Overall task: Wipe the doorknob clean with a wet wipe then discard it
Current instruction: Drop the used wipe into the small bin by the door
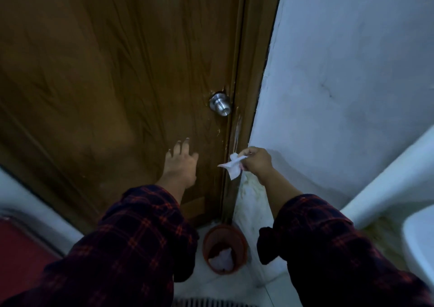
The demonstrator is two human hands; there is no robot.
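White wet wipe (231, 166) pinched in right grip (254, 160), below doorknob (220, 104)

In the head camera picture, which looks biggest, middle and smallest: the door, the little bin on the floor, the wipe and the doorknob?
Largest to smallest as they look:
1. door
2. bin
3. and 4. wipe and doorknob: they look about alike, so no ranking. The crumpled wipe, pinched in the right hand, is also nearer the camera.

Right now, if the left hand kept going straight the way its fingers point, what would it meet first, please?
Most likely the wooden door. The left hand is open, fingers spread and pointing up at the panel below and left of the doorknob. Nothing shows between them, though depth is hard to judge from this view.
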